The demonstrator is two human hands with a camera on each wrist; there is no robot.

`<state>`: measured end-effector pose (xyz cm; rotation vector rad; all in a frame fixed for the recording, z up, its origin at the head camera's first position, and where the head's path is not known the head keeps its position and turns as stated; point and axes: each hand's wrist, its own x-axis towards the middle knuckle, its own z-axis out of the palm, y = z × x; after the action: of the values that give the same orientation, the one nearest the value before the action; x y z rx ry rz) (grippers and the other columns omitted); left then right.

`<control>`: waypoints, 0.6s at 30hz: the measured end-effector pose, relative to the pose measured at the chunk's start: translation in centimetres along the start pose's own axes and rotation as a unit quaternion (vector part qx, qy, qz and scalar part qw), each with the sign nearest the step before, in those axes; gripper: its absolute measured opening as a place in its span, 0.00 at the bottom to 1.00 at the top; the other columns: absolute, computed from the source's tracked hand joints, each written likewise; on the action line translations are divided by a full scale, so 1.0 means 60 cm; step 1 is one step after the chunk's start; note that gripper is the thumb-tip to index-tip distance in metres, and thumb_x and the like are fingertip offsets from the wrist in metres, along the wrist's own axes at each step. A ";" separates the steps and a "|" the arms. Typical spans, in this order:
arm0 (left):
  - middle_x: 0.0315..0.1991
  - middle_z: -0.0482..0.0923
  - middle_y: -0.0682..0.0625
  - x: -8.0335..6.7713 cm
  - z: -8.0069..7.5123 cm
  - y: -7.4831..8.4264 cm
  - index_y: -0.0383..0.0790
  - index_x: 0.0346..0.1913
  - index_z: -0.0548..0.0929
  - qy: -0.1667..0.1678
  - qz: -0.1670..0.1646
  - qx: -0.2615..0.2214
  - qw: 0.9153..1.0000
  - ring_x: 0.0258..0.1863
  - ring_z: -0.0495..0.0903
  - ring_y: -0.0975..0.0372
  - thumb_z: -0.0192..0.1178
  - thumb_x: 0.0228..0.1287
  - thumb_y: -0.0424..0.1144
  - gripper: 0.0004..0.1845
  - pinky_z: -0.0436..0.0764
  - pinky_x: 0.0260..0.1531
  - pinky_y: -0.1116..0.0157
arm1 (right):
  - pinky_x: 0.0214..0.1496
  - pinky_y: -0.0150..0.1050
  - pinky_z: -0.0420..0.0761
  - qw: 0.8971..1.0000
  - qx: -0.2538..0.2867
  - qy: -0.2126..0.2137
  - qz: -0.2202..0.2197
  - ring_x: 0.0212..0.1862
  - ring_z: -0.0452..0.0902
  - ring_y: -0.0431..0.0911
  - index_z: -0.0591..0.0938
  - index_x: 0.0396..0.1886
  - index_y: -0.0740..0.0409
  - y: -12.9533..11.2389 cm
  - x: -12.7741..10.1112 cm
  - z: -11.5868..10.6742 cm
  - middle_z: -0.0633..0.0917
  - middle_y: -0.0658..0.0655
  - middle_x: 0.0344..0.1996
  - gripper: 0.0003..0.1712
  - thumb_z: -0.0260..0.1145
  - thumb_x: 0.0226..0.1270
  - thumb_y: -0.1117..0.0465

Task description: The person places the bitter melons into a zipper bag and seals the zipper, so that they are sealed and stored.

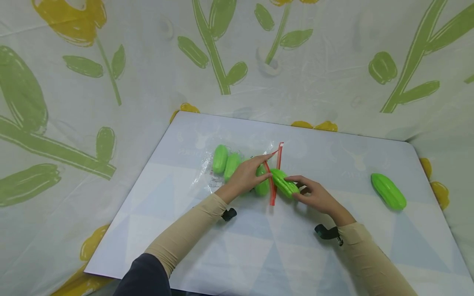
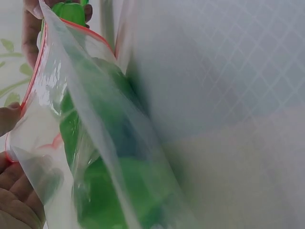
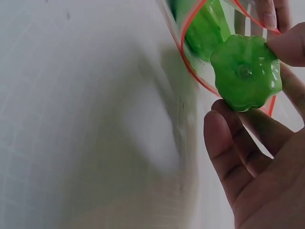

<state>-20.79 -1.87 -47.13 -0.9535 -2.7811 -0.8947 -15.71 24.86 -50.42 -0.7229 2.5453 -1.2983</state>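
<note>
A green toy gourd [image 1: 284, 183] lies at the mouth of a clear zip bag [image 1: 237, 166], its far end just past the red seal strip [image 1: 272, 189] — the right hand [image 1: 316, 196] pinches its near end between thumb and fingertips. The left hand [image 1: 247, 174] holds the bag's upper lip up, fingers curled on the red edge, so the opening stands wide. Inside the bag lie other green gourds [image 1: 226, 161], side by side, near the left hand. One more green gourd [image 1: 388, 191] rests well apart on the right of the pale desk [image 1: 259, 250] — nothing between it and the right hand. A flower-print sheet [image 1: 333, 61] rises behind the desk.
</note>
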 end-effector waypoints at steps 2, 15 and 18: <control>0.63 0.69 0.52 0.000 0.001 0.000 0.51 0.69 0.62 -0.002 0.000 0.000 1.000 0.62 0.68 0.60 0.58 0.61 0.54 0.34 0.69 0.60 0.63 | 0.45 0.39 0.79 1.000 0.004 -0.002 0.004 0.49 0.72 0.46 0.71 0.62 0.39 0.001 0.000 0.000 0.73 0.46 0.58 0.26 0.63 0.64 0.55; 0.64 0.68 0.53 0.001 0.002 -0.001 0.52 0.70 0.62 -0.008 0.000 0.001 1.000 0.63 0.67 0.61 0.57 0.62 0.55 0.35 0.68 0.60 0.63 | 0.45 0.39 0.79 1.000 -0.002 0.015 0.004 0.48 0.72 0.47 0.69 0.63 0.40 -0.004 0.002 0.001 0.72 0.49 0.60 0.27 0.62 0.65 0.54; 0.64 0.68 0.52 0.001 0.003 -0.002 0.52 0.70 0.61 -0.007 -0.001 0.003 1.000 0.63 0.67 0.60 0.57 0.62 0.56 0.35 0.68 0.61 0.63 | 0.45 0.41 0.79 1.000 -0.008 0.024 0.002 0.48 0.73 0.47 0.69 0.64 0.42 -0.004 0.004 0.001 0.71 0.51 0.61 0.27 0.62 0.65 0.55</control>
<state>-20.90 -1.79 -47.32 -0.9618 -2.7954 -0.8823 -15.81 24.61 -50.25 -0.6968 2.5978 -1.3105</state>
